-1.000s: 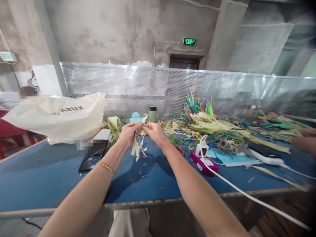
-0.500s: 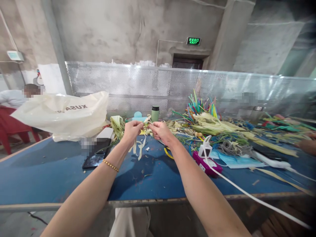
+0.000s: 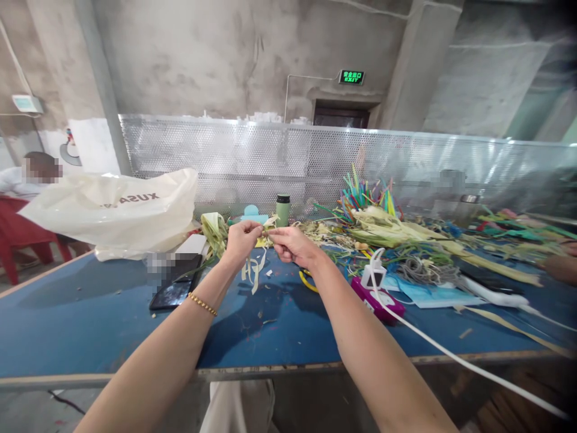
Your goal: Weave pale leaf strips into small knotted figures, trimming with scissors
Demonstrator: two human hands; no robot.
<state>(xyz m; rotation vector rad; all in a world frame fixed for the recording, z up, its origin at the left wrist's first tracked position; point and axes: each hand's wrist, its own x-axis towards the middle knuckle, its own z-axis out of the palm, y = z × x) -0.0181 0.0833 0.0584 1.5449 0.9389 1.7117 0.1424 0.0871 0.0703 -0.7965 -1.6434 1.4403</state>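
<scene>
My left hand (image 3: 242,242), with a beaded gold bracelet at the wrist, is closed in a pinch on thin pale-green corn husk strips (image 3: 256,276). Their loose ends dangle below the fingers over the table. Close on its right, my right hand (image 3: 296,246) pinches at the same small piece, index finger stretched along it and the other fingers curled. Fingers partly cover the piece between the hands. Just left of my left hand lies a folded bundle of green husk (image 3: 214,233). Behind my hands stands a green bottle with a black lid (image 3: 283,210).
The blue table (image 3: 112,325) carries a cream plastic bag (image 3: 148,219), a dark phone (image 3: 174,293) and a purple power socket (image 3: 378,304) with a white cable. Husks (image 3: 387,227), coloured stems (image 3: 360,195) and wire coils (image 3: 421,270) pile up at right. A person sits far left; another hand shows far right.
My right hand's index finger has straightened along the piece, and the hand has lowered slightly. My left hand keeps its pinch nearly in place. The seated person's head has shifted left.
</scene>
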